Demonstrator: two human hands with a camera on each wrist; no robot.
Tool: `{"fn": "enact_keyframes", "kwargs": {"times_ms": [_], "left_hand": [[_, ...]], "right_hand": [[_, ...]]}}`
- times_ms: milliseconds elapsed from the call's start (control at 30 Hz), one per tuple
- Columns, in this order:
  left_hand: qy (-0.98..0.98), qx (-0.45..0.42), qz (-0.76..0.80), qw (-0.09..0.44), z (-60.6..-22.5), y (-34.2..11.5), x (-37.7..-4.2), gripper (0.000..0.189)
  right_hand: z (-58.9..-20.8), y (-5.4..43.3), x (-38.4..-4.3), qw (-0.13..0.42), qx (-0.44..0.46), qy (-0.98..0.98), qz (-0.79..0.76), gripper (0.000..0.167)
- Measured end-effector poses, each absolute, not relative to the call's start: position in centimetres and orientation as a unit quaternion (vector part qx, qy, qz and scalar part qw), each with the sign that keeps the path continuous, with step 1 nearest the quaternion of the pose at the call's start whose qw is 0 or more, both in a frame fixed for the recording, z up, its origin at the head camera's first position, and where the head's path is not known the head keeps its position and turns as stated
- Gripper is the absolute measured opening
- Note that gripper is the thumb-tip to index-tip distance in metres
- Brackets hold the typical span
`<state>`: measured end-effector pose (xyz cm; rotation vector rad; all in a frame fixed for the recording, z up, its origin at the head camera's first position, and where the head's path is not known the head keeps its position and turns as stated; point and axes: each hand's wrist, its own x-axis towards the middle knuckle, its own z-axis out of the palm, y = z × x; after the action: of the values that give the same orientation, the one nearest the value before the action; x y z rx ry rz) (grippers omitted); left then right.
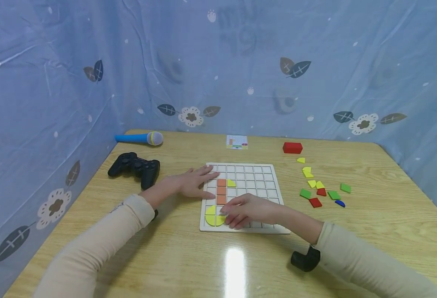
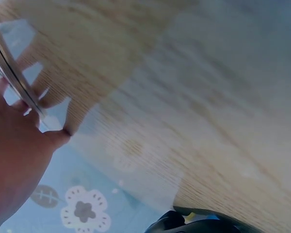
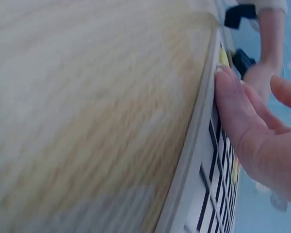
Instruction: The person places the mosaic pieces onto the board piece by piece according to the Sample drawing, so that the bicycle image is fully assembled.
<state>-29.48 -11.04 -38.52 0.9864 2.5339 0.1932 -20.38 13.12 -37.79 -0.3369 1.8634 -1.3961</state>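
Observation:
A white grid board (image 1: 254, 191) lies on the wooden table. Three orange squares (image 1: 221, 191) stand in a column on it, with a yellow quarter-circle piece (image 1: 231, 183) beside the top one. More yellow quarter-circle pieces (image 1: 210, 220) form most of a disc at the near left corner. My left hand (image 1: 195, 182) rests with spread fingers over the board's left edge; in the left wrist view its thumb lies by that edge. My right hand (image 1: 251, 210) bends loosely over the near left part, fingertips at the yellow pieces. In the right wrist view no piece shows between its fingers.
To the right lie loose yellow (image 1: 308, 172), green (image 1: 306, 193), red (image 1: 315, 202) and blue (image 1: 339, 203) pieces. A red block (image 1: 292, 147) and a pattern card (image 1: 237, 142) are at the back. On the left lie a black game controller (image 1: 135, 167) and a blue toy microphone (image 1: 139, 138).

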Motion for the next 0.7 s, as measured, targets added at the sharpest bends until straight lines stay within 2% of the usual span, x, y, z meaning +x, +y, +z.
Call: {"fn": "enact_keyframes", "kwargs": {"times_ms": [167, 433, 700], "left_hand": [[0.906, 0.361, 0.076, 0.208, -38.6, -11.2, -29.7, 0.085], [0.901, 0.37, 0.085, 0.208, -38.3, -11.2, -29.6, 0.083], [0.906, 0.359, 0.082, 0.211, -38.4, -11.2, -29.5, 0.083]], "right_hand": [[-37.9, 15.3, -21.2, 0.401, -0.127, 0.704, -0.573, 0.042], [-37.8, 18.8, -21.9, 0.38, -0.093, 0.714, -0.581, 0.051], [-38.0, 21.4, -22.4, 0.368, -0.068, 0.71, -0.596, 0.048]]}}
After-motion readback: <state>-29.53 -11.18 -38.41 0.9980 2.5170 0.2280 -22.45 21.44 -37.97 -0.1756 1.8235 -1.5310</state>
